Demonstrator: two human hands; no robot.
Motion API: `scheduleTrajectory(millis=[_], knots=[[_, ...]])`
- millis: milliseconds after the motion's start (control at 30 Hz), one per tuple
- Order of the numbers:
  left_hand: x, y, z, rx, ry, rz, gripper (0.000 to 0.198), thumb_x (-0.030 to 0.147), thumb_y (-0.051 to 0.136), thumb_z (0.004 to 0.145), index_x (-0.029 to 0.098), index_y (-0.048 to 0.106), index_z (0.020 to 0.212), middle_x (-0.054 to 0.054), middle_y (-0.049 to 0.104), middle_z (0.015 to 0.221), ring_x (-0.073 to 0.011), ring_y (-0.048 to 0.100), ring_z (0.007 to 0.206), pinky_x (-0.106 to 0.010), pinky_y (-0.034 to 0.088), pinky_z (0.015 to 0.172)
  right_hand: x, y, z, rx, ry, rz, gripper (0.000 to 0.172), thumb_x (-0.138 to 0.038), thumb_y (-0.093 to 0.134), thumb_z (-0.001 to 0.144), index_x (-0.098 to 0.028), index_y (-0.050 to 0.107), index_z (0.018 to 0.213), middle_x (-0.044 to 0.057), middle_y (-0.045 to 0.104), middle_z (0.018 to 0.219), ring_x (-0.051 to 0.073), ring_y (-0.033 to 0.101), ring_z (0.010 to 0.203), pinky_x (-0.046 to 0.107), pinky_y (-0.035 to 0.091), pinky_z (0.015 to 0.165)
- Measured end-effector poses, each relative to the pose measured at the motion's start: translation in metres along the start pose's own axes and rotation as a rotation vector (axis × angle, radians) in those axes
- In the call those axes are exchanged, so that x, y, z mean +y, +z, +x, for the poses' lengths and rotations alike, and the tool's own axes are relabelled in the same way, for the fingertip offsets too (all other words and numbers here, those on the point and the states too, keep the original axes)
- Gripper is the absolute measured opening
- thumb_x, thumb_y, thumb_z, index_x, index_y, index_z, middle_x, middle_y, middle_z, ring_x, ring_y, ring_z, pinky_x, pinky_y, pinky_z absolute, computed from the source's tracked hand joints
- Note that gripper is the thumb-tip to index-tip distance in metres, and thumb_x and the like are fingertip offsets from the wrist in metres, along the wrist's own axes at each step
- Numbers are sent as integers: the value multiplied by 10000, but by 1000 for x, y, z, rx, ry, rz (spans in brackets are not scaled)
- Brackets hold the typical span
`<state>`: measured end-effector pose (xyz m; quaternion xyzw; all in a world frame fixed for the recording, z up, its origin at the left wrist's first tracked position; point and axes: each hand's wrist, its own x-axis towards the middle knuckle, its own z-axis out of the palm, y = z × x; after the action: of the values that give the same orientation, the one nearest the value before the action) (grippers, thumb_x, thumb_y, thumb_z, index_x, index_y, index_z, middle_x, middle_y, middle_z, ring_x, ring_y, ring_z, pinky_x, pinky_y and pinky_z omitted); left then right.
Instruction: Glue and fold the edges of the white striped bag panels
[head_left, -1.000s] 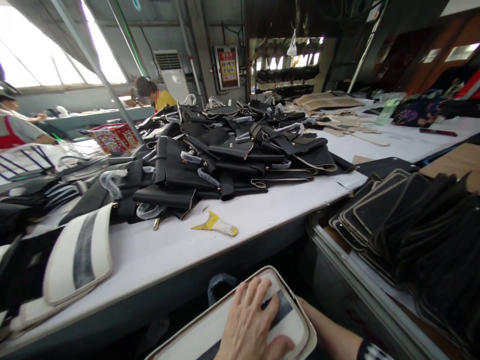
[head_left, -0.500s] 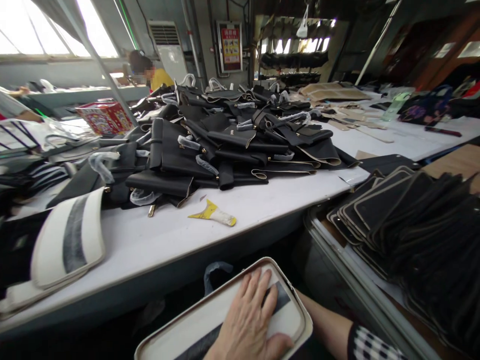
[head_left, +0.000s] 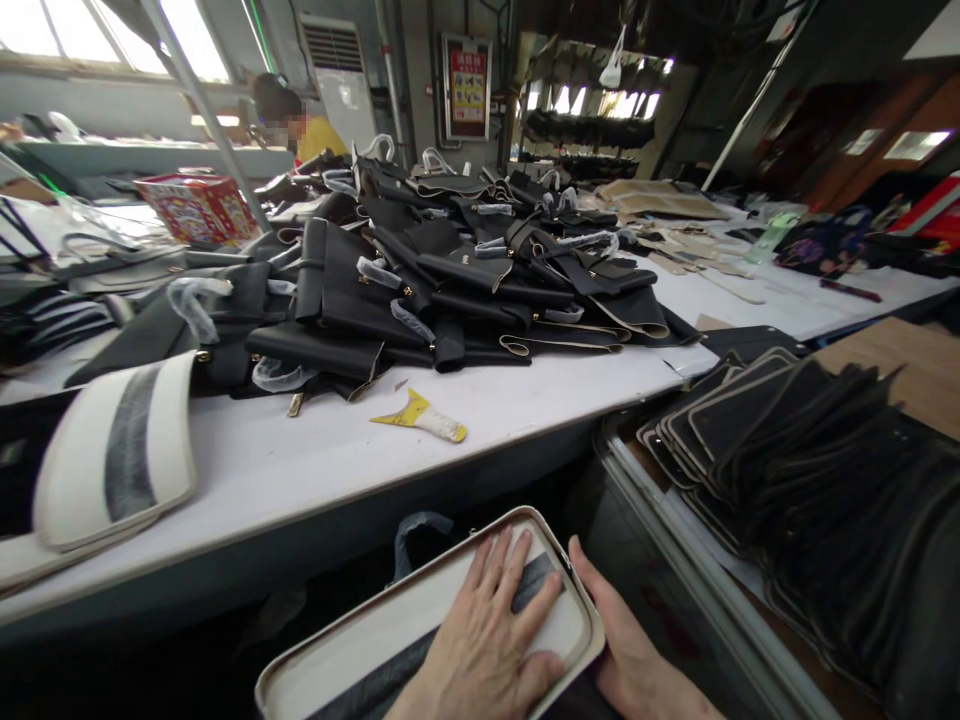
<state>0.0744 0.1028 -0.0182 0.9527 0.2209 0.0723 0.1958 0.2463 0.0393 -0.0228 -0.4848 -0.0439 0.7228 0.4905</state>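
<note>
A bag (head_left: 360, 635) with a white panel, a dark stripe and a raised piped rim lies tilted below the table edge. My left hand (head_left: 480, 625) rests flat on that panel, fingers stretched and slightly apart. At the right end, my right hand (head_left: 630, 640) grips the side of the bag, its thumb along the rim. Its other fingers are hidden behind the bag. A plastic-wrapped handle (head_left: 409, 540) sticks out past the bag's far side. On the table, a similar white flap with a dark stripe (head_left: 124, 450) lies at the left.
Black bags (head_left: 420, 270) with plastic-wrapped handles are heaped on the white table (head_left: 300, 465). Near its edge lies a yellow-and-white scrap (head_left: 424, 415). Dark piped panels (head_left: 810, 450) are stacked at the right. A person in yellow (head_left: 319, 140) is at the back.
My right hand has come up from behind the bag onto its right side, thumb now showing at the rim. My left hand stays flat on the panel. The view has shifted slightly.
</note>
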Motion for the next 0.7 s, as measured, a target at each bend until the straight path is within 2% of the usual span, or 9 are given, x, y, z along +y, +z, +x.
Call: scheduleTrajectory(millis=[67,133,233,367,433,500,600,700], knots=[[3,-2,-1,-25,-10,4,769,502,562,902,339,150,1531,-151,-14,1610,-366,53,1469,-564,217,1172,7,-8,-11,44,-142,-92,565,-559,617,841,-191,623,1269,110,672,1221,273,600,1172,400,451,1024],[4,-2,-1,-32,-14,4,749,511,546,909,328,170,1529,-158,4,1612,-362,46,1471,-565,217,1171,11,-16,-15,118,-303,-310,565,-471,689,818,-237,581,1321,74,623,1310,260,553,1233,372,413,1070],[3,-2,1,-3,-18,4,703,542,477,935,321,174,1530,-152,-29,1614,-353,24,1475,-559,194,1180,9,-22,-10,228,-432,-584,539,-514,658,828,-219,628,1277,77,639,1286,281,561,1215,368,435,1054],[-2,1,5,20,-30,20,694,558,455,940,333,166,1530,-129,-44,1617,-343,20,1480,-543,176,1189,0,-14,-4,292,-492,-731,525,-558,599,853,-222,650,1253,79,687,1196,305,622,1100,394,501,954],[-3,2,5,26,-35,34,716,558,473,933,333,154,1532,-122,-29,1620,-343,28,1481,-538,168,1192,-4,-12,-8,256,-471,-682,524,-534,637,838,-225,642,1261,79,689,1192,300,627,1092,393,498,952],[-2,1,5,31,-33,40,727,560,478,931,338,138,1534,-117,-30,1620,-341,40,1482,-531,161,1195,-1,-17,-11,200,-406,-470,521,-526,647,834,-212,647,1250,86,685,1199,290,623,1106,394,485,976],[1,-1,2,31,-26,44,717,558,463,939,347,123,1534,-117,-49,1617,-345,52,1480,-528,156,1195,20,-39,-4,211,-283,-135,518,-590,605,829,-180,705,1130,100,730,1069,295,659,1037,421,519,916],[3,-2,1,18,-22,55,693,549,438,952,347,121,1534,-116,-37,1618,-344,54,1480,-533,158,1193,47,-55,20,235,-258,-109,451,-542,703,752,-161,730,991,93,748,930,302,683,967,441,534,881]])
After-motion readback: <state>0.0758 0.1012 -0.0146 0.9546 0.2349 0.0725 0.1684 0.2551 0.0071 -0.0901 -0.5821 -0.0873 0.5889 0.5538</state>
